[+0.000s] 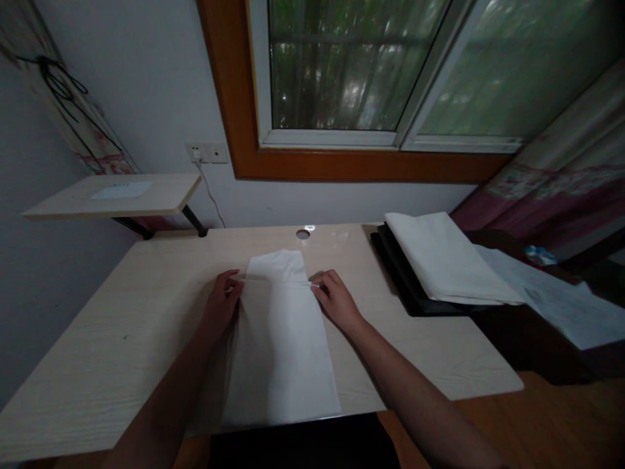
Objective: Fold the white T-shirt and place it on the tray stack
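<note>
Had the white cloth [295, 352] pinched at both sides by left hand [223, 301] and right hand [339, 301], so probably risked skewing it with an uneven tug tbh.

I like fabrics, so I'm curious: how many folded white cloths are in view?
2. One cloth lies on the table between the left hand and right hand; another cloth rests on the black pile to the right. Others could be hidden beneath.

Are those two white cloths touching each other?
Apart. The head view shows pale desktop between the nearer white cloth and the other white cloth, which lies on a black stack.
</note>
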### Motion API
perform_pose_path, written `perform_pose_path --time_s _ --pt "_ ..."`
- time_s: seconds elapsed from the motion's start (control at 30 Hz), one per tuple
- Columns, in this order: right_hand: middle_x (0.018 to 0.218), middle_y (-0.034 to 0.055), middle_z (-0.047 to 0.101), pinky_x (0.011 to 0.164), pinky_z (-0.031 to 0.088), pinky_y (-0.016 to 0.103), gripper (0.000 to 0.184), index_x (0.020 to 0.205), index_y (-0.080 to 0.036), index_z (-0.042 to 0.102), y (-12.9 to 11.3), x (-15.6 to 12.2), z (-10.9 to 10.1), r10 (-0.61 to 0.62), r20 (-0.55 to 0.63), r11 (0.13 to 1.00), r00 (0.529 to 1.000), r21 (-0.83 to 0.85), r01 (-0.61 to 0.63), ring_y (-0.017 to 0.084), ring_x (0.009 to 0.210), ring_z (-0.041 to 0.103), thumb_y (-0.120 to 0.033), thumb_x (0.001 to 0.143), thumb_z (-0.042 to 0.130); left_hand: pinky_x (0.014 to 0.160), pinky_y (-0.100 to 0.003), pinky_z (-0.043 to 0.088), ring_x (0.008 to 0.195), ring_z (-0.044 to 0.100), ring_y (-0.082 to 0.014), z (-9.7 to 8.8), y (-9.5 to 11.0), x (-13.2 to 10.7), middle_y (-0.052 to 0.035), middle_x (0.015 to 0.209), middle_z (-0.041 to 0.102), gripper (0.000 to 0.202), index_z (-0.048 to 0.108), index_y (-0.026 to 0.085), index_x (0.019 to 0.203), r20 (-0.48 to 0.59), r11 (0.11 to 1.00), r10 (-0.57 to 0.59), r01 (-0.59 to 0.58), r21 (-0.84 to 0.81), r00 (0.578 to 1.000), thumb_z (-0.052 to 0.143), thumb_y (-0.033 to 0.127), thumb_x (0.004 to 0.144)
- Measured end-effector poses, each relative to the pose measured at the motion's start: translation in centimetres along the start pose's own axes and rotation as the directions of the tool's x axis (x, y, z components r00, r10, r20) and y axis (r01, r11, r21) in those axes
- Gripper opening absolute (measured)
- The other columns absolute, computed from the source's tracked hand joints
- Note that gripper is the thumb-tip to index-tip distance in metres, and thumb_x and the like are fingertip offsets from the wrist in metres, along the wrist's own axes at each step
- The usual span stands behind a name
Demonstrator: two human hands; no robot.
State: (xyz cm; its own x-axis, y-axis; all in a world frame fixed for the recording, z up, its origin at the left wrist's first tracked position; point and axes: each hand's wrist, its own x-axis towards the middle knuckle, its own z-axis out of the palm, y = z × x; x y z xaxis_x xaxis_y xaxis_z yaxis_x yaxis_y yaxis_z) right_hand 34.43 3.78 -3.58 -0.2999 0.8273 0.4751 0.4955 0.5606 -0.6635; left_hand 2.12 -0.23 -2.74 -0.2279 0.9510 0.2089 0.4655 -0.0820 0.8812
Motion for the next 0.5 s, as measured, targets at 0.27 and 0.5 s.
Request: perform_pose_path --time_s 0.27,0.5 --pt "0.099 0.0056 0.059 0.09 0.048 0.039 0.005 0.095 -0.022 0.061 -0.16 0.69 0.41 0.037 -0.028 0.997 0.999 -0.061 -0.039 0.023 0.096 0.059 -0.021 0.098 0.057 0.082 -0.037 0.052 0.089 0.067 -0.0222 0.09 -0.33 0.1 -0.0042 0.095 0.067 0.038 0.053 0.023 0.129 -0.006 0.979 0.002 -0.001 0.202 1.0 0.048 0.039 0.094" --pt "0.099 0.0059 0.064 0.088 0.048 0.039 0.013 0.108 -0.022 0.064 0.23 0.47 0.45 0.05 0.006 0.992 0.999 -0.119 -0.048 0.024 0.092 0.059 -0.025 0.095 0.062 0.074 -0.035 0.053 0.074 0.068 -0.0201 0.21 0.31 0.0 -0.0017 0.088 0.066 0.05 0.055 0.022 0.126 0.022 0.98 -0.073 0.067 0.186 0.997 0.063 0.051 0.086"
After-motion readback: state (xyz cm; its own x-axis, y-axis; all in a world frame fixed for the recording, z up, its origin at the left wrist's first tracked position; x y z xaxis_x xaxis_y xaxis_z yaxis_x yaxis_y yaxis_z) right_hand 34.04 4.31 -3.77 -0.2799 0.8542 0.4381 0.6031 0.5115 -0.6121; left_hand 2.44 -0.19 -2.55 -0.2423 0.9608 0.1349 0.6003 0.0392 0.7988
